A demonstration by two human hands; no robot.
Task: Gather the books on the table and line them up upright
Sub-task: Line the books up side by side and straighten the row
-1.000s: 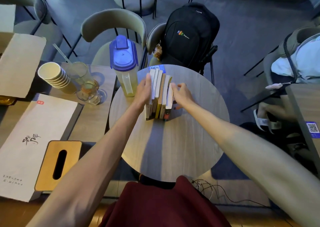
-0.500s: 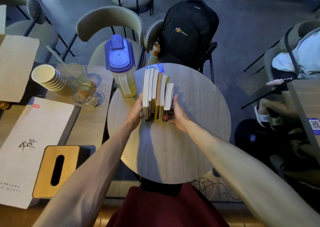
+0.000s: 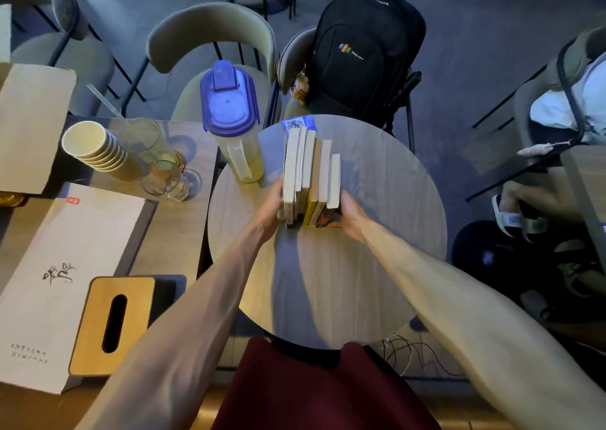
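Several books [image 3: 310, 174] stand upright side by side in a tight row on the round wooden table [image 3: 387, 220], spines toward me. My left hand [image 3: 270, 205] presses flat against the leftmost book near its spine end. My right hand [image 3: 349, 216] cups the rightmost, shortest book at its near corner. Both hands squeeze the row from either side; the fingertips are hidden behind the books.
A clear jug [image 3: 234, 124] with a blue lid stands just left of the books. A stack of paper cups [image 3: 95, 151], glasses [image 3: 164, 180], a tissue box [image 3: 111, 324] and paper bags sit on the left table. A black backpack [image 3: 364, 52] rests on a chair behind.
Both hands slid from the middle of the row back toward me to its near, spine end. The row of books stays upright and has tightened.
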